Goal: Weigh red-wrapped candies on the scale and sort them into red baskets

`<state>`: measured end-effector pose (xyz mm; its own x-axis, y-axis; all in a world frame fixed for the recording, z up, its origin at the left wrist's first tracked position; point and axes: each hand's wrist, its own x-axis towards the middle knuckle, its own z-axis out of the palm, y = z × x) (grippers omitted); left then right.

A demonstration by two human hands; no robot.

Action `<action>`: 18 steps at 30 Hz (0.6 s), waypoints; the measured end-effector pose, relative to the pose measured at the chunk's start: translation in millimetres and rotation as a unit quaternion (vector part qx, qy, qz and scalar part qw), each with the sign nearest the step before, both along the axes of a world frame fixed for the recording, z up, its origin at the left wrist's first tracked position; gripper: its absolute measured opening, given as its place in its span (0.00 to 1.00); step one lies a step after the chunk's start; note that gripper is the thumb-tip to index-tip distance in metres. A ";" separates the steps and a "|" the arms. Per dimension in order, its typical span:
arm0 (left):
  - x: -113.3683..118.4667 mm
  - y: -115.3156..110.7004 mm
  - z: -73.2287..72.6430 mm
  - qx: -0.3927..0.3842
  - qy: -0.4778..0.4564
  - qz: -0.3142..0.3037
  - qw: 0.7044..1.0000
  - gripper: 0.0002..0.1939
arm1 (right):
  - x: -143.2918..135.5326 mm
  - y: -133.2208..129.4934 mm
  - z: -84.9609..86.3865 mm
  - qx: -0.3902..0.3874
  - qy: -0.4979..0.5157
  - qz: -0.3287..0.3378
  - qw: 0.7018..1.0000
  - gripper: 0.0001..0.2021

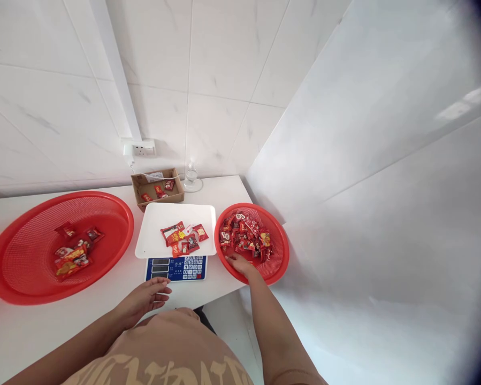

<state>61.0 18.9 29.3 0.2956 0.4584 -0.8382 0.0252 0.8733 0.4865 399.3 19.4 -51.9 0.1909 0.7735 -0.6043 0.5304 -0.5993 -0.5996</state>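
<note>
Several red snack packets (192, 243) lie on the white tray (150, 230) of a weighing scale, whose blue keypad panel (176, 269) faces me. My left hand (146, 299) hovers just in front of the panel's lower left, fingers apart and holding nothing. My right hand (239, 264) reaches inside the round red basket (281, 251) on the right, at the near edge of a pile of small red packets (248, 235). Its fingertips are near the packets, and whether it grips one is too small to tell.
A large red basket (19, 214) with several packets stands at the left. Behind the scale are a cardboard box (138, 199) with packets and a clear bottle (191, 175). A wall socket (144, 148) holds a plug. Walls bound the back and right.
</note>
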 end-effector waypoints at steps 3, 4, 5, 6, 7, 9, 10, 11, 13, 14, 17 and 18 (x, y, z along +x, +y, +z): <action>3.5 0.1 -1.7 0.001 -0.004 -0.004 1.000 0.23 | 1.6 -1.2 5.4 -0.023 0.012 -0.003 1.000 0.20; 4.1 -0.1 -2.0 0.001 -0.005 -0.006 1.000 0.22 | 1.9 -1.2 7.7 -0.025 0.017 -0.002 1.000 0.20; 4.4 -0.4 -2.2 0.002 -0.005 -0.007 1.000 0.22 | 2.1 -1.3 10.5 -0.024 0.022 0.000 0.999 0.19; 4.4 -0.6 -2.2 0.003 -0.005 -0.007 1.000 0.22 | 2.4 -1.6 13.7 -0.022 0.028 0.003 0.999 0.19; 4.1 -0.8 -2.2 0.004 -0.005 -0.008 1.000 0.21 | 2.5 -2.1 17.2 -0.016 0.036 0.006 0.999 0.19; 3.0 -1.1 -2.1 0.004 0.000 -0.009 1.000 0.21 | 2.6 -4.2 24.6 0.002 0.058 0.020 0.998 0.19; 2.3 -1.3 -2.2 0.004 0.002 -0.009 1.000 0.22 | 2.5 -5.8 28.0 0.014 0.067 0.028 0.997 0.19; 1.5 -1.4 -2.4 0.002 0.003 -0.009 1.000 0.22 | 2.4 -7.5 31.0 0.027 0.074 0.035 0.996 0.19; 0.1 -1.9 -3.1 0.000 0.005 -0.008 1.000 0.23 | 2.2 -11.2 35.4 0.045 0.084 0.042 0.995 0.20; -0.4 -2.2 -3.5 -0.001 0.005 -0.008 1.000 0.23 | 2.2 -12.8 36.7 0.050 0.090 0.041 0.994 0.20; -0.6 -3.1 -4.1 -0.002 0.005 -0.010 1.000 0.24 | 1.7 -16.4 39.3 0.063 0.108 0.031 0.992 0.19; -0.1 -3.4 -4.0 -0.002 0.005 -0.010 1.000 0.24 | 0.9 -17.2 40.0 0.068 0.110 0.026 0.991 0.19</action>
<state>60.8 15.6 25.3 0.2958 0.4491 -0.8431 0.0487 0.8744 0.4828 400.2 2.1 -11.8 0.0247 0.8564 -0.5157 0.4060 -0.4800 -0.7776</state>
